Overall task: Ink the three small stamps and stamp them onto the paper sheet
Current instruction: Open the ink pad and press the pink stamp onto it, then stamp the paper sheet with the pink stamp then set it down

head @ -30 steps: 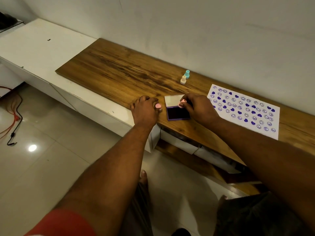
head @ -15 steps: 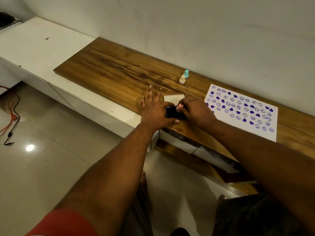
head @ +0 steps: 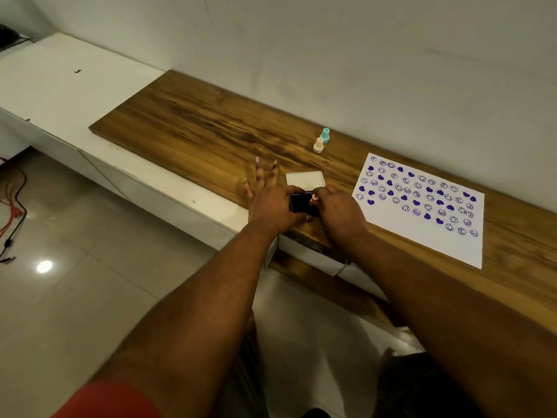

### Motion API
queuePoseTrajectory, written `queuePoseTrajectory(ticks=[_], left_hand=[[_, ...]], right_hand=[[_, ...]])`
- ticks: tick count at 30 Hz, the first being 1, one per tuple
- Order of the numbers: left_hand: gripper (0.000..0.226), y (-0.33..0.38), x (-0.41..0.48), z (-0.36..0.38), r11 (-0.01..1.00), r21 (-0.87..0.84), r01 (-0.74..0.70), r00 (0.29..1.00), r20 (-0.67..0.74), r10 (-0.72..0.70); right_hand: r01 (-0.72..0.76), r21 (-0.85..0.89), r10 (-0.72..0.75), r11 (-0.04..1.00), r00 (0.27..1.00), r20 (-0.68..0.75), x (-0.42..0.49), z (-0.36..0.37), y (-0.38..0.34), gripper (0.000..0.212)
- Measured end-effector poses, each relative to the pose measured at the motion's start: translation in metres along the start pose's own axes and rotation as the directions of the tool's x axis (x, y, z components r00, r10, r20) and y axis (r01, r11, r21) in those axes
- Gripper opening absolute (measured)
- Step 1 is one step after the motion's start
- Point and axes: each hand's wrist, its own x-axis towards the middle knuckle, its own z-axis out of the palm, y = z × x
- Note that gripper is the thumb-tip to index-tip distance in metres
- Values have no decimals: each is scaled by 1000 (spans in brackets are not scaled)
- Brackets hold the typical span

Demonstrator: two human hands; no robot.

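An open ink pad (head: 300, 203) with a dark purple surface lies near the front edge of the wooden board (head: 196, 128). My left hand (head: 271, 203) holds the pad's left side between thumb and forefinger, its other fingers spread flat on the wood. Over the pad's right part, my right hand (head: 340, 212) pinches a small pink stamp (head: 314, 200), tip down on the ink. A teal stamp (head: 325, 135) and a cream stamp (head: 318, 145) stand upright near the wall. The paper sheet (head: 422, 233), covered with purple hearts and faces, lies to the right.
The pad's pale lid (head: 306, 179) lies flat just behind the pad. A white counter (head: 60, 86) extends left of the board. Below are a tiled floor (head: 90, 297) and red and black cables (head: 12, 212) at the far left.
My left hand has moved right from the bare wood to the ink pad and taken hold of it, fingers spread. My right hand stays over the pad with the pink stamp.
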Motion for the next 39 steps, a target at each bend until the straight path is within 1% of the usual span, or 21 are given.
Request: queuePoseTrajectory(ticks=[3,7,14,20,22,24,25,27,29,31,35,37,39], left_hand=[[72,2,-3,-2,1000,-14,13,1000,14,-12],[73,4,-3,-2,999,-32,23,1000,11,-23],[74,4,-2,0,999,-42,22,1000,11,-21],[75,4,1,-2,1000,3,16,999,33,-17],[74,5,2,-3,1000,11,6,999,38,-6],[74,6,2,-4,1000,27,-7,999,43,6],[75,7,2,-5,999,44,-15,999,49,13],[79,9,3,-6,996,85,-42,997,64,37],[88,12,4,-6,989,114,-89,994,71,81],[93,19,4,-7,982,136,-127,991,62,120],[84,50,1,-1,961,173,-214,975,-28,222],[80,70,-2,6,948,183,-261,960,-56,275],[78,92,-4,14,942,181,-283,953,-59,298]], right_hand=[[19,-33,-20,999,1000,-17,6,-5,-1,32],[-22,23,22,999,1000,-22,4,-7,-4,29],[-20,63,25,998,996,-83,3,4,0,31],[-11,97,22,995,994,-107,2,8,3,31],[6,97,3,995,995,-96,4,7,4,31],[23,95,-18,995,999,-51,8,2,7,30],[23,121,-20,992,999,-29,10,-3,9,29],[12,257,-9,966,1000,-12,12,-18,16,25],[12,395,39,918,992,-121,8,-39,29,22],[-1,459,119,889,966,-228,-3,-58,49,20],[-167,414,273,895,939,-211,-37,-66,104,28],[-227,410,324,884,928,-184,-46,-64,124,31],[-261,403,347,877,925,-155,-47,-61,131,34]])
